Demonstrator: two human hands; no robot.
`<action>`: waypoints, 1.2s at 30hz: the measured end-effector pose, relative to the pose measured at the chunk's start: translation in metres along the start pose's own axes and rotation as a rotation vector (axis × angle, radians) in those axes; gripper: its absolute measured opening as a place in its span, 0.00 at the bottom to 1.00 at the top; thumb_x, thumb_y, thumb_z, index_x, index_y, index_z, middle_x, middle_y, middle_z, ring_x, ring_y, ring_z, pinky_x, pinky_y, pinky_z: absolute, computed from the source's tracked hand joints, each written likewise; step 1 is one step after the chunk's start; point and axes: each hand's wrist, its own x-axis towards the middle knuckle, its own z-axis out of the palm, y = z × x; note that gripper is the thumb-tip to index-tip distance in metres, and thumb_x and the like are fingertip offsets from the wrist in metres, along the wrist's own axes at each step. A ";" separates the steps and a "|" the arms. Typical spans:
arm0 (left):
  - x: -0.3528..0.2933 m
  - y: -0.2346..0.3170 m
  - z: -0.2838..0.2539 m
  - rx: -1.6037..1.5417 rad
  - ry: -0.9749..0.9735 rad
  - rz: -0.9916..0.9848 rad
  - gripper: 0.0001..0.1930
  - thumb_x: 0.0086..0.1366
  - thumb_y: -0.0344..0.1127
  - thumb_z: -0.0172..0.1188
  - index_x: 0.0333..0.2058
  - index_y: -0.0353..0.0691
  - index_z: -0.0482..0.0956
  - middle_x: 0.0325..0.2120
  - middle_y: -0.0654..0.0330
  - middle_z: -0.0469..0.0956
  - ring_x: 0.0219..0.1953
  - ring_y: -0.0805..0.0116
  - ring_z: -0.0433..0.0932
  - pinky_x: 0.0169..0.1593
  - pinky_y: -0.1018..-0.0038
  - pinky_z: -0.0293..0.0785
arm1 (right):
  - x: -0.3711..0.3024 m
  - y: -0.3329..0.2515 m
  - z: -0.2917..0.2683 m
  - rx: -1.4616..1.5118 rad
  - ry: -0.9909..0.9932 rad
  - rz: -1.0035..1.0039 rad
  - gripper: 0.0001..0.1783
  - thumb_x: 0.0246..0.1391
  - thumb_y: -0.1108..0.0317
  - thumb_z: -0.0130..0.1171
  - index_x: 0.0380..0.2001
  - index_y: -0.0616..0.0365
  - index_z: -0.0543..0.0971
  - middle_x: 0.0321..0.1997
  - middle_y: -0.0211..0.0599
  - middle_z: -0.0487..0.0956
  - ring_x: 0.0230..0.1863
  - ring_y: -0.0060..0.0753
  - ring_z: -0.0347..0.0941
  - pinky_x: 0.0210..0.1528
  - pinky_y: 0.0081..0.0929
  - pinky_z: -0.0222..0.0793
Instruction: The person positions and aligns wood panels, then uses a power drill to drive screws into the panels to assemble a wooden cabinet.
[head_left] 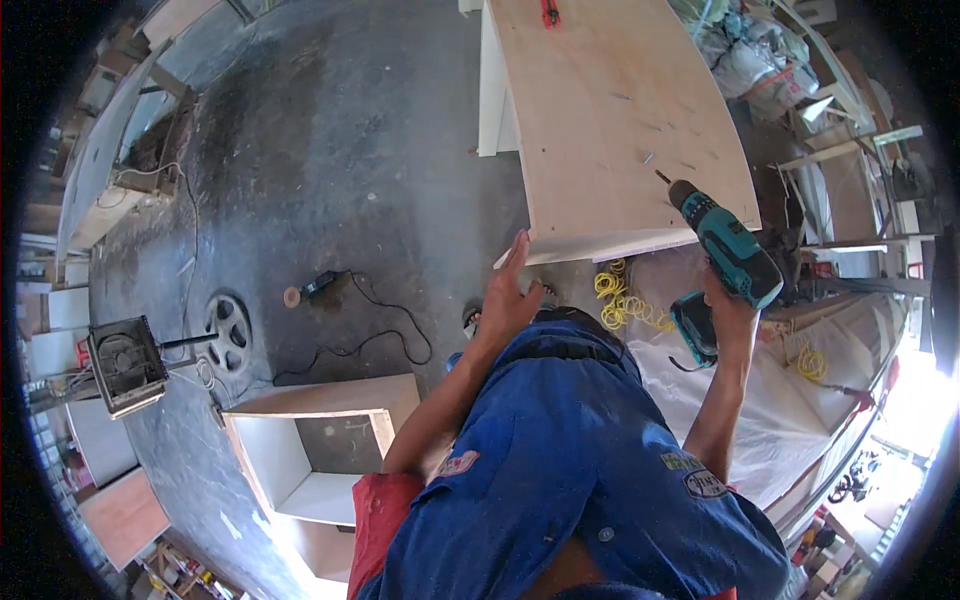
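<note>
Right hand (722,305): fingers wrapped around the handle of the teal cordless drill (735,245), right of centre; bit points to upper left.
Left hand (512,305): fingers extended, holding nothing, fingertips at the lower-left corner of the wooden panel (610,110); firm contact cannot be told.
Panel: top centre to upper right; loose screws (648,157) on it.
Floor: corded power tool (320,284), left of centre.
Hose (618,300): yellow, coiled, below panel.
</note>
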 end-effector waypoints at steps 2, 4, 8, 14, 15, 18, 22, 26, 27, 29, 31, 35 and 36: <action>-0.003 -0.002 0.003 -0.020 0.001 0.071 0.41 0.60 0.23 0.57 0.72 0.30 0.54 0.72 0.37 0.57 0.74 0.44 0.57 0.74 0.62 0.56 | -0.010 -0.011 0.003 -0.018 0.008 0.015 0.21 0.57 0.68 0.70 0.52 0.62 0.80 0.46 0.39 0.84 0.45 0.30 0.79 0.51 0.33 0.75; -0.005 -0.005 0.004 -0.004 0.011 0.191 0.42 0.60 0.23 0.58 0.72 0.30 0.52 0.73 0.37 0.54 0.75 0.44 0.55 0.75 0.62 0.55 | -0.017 -0.030 0.005 -0.148 -0.092 -0.130 0.22 0.58 0.68 0.67 0.55 0.63 0.77 0.47 0.46 0.83 0.47 0.37 0.80 0.52 0.36 0.74; 0.000 -0.015 -0.006 -0.024 -0.085 0.129 0.43 0.59 0.23 0.59 0.73 0.30 0.52 0.73 0.39 0.54 0.75 0.43 0.55 0.75 0.61 0.55 | -0.010 -0.071 0.047 -0.321 -0.098 -0.305 0.25 0.59 0.70 0.61 0.60 0.63 0.72 0.50 0.58 0.82 0.51 0.56 0.80 0.54 0.45 0.74; -0.013 -0.019 -0.019 -0.149 -0.265 -0.204 0.46 0.58 0.25 0.60 0.74 0.32 0.48 0.75 0.41 0.51 0.76 0.44 0.53 0.75 0.62 0.54 | 0.033 -0.105 0.135 -0.623 -0.153 -0.437 0.32 0.59 0.70 0.56 0.68 0.56 0.64 0.52 0.63 0.78 0.53 0.68 0.77 0.52 0.54 0.74; -0.015 -0.016 -0.017 -0.124 -0.214 -0.111 0.47 0.58 0.25 0.60 0.75 0.33 0.47 0.75 0.41 0.50 0.76 0.44 0.52 0.76 0.62 0.52 | 0.043 -0.106 0.148 -0.699 -0.142 -0.455 0.33 0.59 0.70 0.56 0.68 0.55 0.64 0.52 0.62 0.78 0.53 0.68 0.77 0.52 0.55 0.75; -0.011 -0.011 -0.010 -0.051 -0.103 0.130 0.50 0.57 0.25 0.61 0.75 0.35 0.44 0.76 0.43 0.47 0.77 0.46 0.48 0.77 0.62 0.48 | 0.068 -0.102 0.185 -0.855 -0.109 -0.498 0.34 0.59 0.70 0.56 0.69 0.56 0.63 0.50 0.60 0.77 0.53 0.66 0.77 0.51 0.58 0.76; 0.007 -0.013 -0.004 -0.083 -0.117 0.190 0.51 0.56 0.24 0.62 0.76 0.36 0.42 0.77 0.45 0.46 0.78 0.47 0.46 0.78 0.62 0.45 | 0.088 -0.093 0.217 -0.787 -0.061 -0.535 0.34 0.58 0.70 0.56 0.69 0.55 0.63 0.51 0.60 0.77 0.55 0.63 0.76 0.50 0.59 0.76; 0.007 -0.015 -0.003 -0.168 -0.131 0.144 0.51 0.56 0.23 0.61 0.76 0.36 0.44 0.76 0.45 0.47 0.78 0.47 0.46 0.78 0.62 0.46 | 0.088 -0.094 0.219 -0.795 -0.072 -0.512 0.34 0.58 0.69 0.59 0.68 0.52 0.65 0.52 0.59 0.76 0.55 0.61 0.75 0.52 0.56 0.76; 0.005 -0.014 -0.004 -0.184 -0.133 0.127 0.50 0.57 0.21 0.61 0.75 0.35 0.44 0.76 0.45 0.47 0.78 0.49 0.46 0.78 0.62 0.45 | 0.084 -0.096 0.214 -0.807 -0.084 -0.496 0.34 0.57 0.69 0.61 0.67 0.52 0.66 0.52 0.59 0.76 0.56 0.61 0.75 0.53 0.54 0.76; 0.001 -0.011 -0.006 -0.217 -0.134 0.104 0.48 0.58 0.19 0.60 0.75 0.33 0.46 0.77 0.45 0.47 0.78 0.52 0.46 0.78 0.63 0.43 | 0.076 -0.097 0.198 -0.752 -0.071 -0.566 0.31 0.56 0.68 0.64 0.63 0.52 0.70 0.54 0.55 0.76 0.57 0.60 0.74 0.55 0.51 0.76; 0.000 -0.007 -0.009 -0.185 -0.146 0.112 0.48 0.58 0.19 0.59 0.75 0.33 0.45 0.77 0.45 0.47 0.78 0.51 0.45 0.78 0.62 0.43 | 0.063 -0.097 0.182 -0.677 -0.021 -0.663 0.27 0.54 0.68 0.66 0.58 0.53 0.74 0.54 0.50 0.76 0.58 0.58 0.73 0.56 0.49 0.75; 0.001 0.005 -0.018 -0.145 -0.182 0.101 0.49 0.57 0.21 0.60 0.75 0.33 0.43 0.77 0.45 0.45 0.79 0.51 0.44 0.78 0.61 0.41 | 0.034 -0.086 0.150 -0.455 0.095 -0.905 0.16 0.51 0.72 0.68 0.45 0.55 0.81 0.52 0.41 0.77 0.56 0.54 0.73 0.57 0.47 0.73; 0.001 0.007 -0.019 -0.138 -0.191 0.097 0.50 0.58 0.22 0.60 0.75 0.33 0.42 0.77 0.44 0.44 0.79 0.50 0.43 0.78 0.61 0.41 | 0.024 -0.080 0.143 -0.395 0.110 -0.958 0.14 0.50 0.74 0.68 0.42 0.56 0.82 0.51 0.39 0.77 0.55 0.53 0.73 0.56 0.48 0.73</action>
